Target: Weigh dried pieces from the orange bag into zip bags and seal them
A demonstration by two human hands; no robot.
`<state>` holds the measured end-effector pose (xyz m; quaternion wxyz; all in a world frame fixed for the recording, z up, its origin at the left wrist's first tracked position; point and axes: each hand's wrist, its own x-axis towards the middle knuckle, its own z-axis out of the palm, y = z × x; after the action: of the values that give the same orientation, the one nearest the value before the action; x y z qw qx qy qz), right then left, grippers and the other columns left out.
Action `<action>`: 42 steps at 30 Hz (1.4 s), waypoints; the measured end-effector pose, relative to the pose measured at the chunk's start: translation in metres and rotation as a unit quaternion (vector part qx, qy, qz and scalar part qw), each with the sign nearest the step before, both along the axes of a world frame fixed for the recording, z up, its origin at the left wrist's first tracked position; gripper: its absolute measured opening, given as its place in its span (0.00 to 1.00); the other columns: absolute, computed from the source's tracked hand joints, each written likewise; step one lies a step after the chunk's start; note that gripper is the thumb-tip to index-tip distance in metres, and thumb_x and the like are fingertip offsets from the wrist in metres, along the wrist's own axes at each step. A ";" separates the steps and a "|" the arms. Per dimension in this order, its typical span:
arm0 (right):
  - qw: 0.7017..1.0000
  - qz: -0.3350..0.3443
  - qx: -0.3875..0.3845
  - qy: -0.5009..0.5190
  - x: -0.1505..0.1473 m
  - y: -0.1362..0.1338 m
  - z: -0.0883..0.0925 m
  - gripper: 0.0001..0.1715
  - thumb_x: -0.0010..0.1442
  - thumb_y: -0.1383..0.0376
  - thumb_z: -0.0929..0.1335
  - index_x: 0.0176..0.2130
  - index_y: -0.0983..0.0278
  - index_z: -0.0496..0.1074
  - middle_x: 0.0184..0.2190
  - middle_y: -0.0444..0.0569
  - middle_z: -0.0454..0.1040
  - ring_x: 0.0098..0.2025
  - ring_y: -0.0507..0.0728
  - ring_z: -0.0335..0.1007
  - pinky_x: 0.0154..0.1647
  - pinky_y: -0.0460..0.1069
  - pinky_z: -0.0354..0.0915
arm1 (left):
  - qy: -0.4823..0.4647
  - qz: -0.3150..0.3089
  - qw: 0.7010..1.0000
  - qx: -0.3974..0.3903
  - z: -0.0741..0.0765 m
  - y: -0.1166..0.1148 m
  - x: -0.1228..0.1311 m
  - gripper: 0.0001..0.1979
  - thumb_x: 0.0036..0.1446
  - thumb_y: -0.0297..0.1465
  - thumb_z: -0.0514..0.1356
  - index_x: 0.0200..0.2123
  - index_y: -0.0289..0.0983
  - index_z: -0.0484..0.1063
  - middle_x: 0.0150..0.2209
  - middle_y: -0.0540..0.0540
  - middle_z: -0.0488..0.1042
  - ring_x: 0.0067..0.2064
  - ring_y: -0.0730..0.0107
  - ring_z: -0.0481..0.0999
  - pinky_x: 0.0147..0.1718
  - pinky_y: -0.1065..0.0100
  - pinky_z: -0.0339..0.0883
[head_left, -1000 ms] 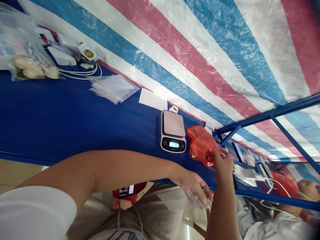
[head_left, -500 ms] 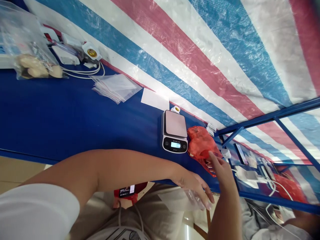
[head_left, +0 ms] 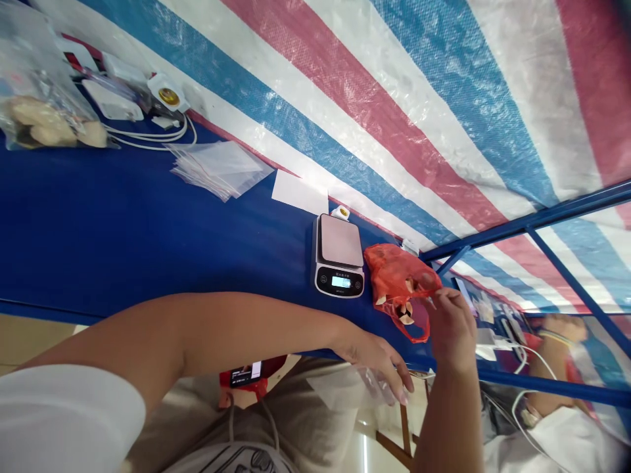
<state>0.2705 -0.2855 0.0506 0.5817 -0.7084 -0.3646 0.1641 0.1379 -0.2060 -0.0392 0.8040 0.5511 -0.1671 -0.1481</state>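
Observation:
My right hand [head_left: 452, 322] pinches the edge of a red plastic bag [head_left: 394, 269] and pulls its mouth up and open. Pale, dark-edged pieces [head_left: 406, 313] show inside the opening. Below the table's front edge, my left hand [head_left: 382, 368] is closed on a clear plastic bag [head_left: 340, 387] that hangs over my lap. Just left of the red bag stands a digital kitchen scale [head_left: 340, 253] with a lit display; its platform carries nothing.
On the blue table [head_left: 123, 223], flat zip bags [head_left: 224, 167] and a white card [head_left: 300, 192] lie along the back. A filled clear bag [head_left: 49, 121] and cables [head_left: 162, 136] are at far left. A blue metal frame [head_left: 557, 213] stands right, with another person's arm [head_left: 555, 368] beyond it.
My right hand has moved right and drawn the red bag's edge with it, so its mouth gapes wider and pieces show. My left hand keeps the clear bag. Another person's arm has come up at right.

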 end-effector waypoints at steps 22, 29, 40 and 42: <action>0.888 -0.002 -0.192 -0.418 0.035 0.019 0.013 0.37 0.51 0.67 0.64 0.61 0.62 0.70 0.55 0.56 0.77 0.41 0.61 0.77 0.45 0.58 0.74 | 0.162 -0.073 0.983 -0.039 0.009 0.003 -0.008 0.31 0.27 0.25 0.78 0.40 0.39 0.77 0.40 0.51 0.78 0.41 0.72 0.79 0.43 0.68 0.73; 0.974 0.008 -0.130 -0.185 0.035 0.056 0.046 0.43 0.41 0.66 0.69 0.59 0.59 0.72 0.59 0.52 0.76 0.27 0.51 0.70 0.28 0.48 0.67 | 0.156 -0.077 0.984 -0.030 0.008 0.001 -0.005 0.31 0.24 0.25 0.78 0.39 0.39 0.76 0.37 0.53 0.78 0.38 0.72 0.79 0.40 0.69 0.74; 0.997 -0.056 -0.061 -0.004 0.054 0.068 0.068 0.40 0.31 0.72 0.72 0.49 0.60 0.78 0.45 0.46 0.79 0.22 0.45 0.60 0.15 0.40 0.50 | 0.165 -0.090 0.982 -0.028 0.012 0.003 -0.003 0.32 0.23 0.23 0.78 0.38 0.39 0.76 0.35 0.54 0.79 0.38 0.71 0.79 0.39 0.68 0.74; 0.997 -0.045 -0.055 0.000 0.058 0.070 0.068 0.39 0.32 0.72 0.72 0.48 0.60 0.79 0.43 0.45 0.80 0.21 0.44 0.57 0.14 0.40 0.47 | 0.160 -0.089 0.983 -0.028 0.014 0.004 -0.004 0.32 0.23 0.23 0.78 0.38 0.39 0.76 0.35 0.54 0.78 0.37 0.71 0.79 0.38 0.68 0.74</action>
<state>0.3288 -0.2152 0.1188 0.5488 -0.7550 -0.3224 0.1578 0.1336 -0.2020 -0.0255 0.8192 0.4804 -0.0893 -0.3004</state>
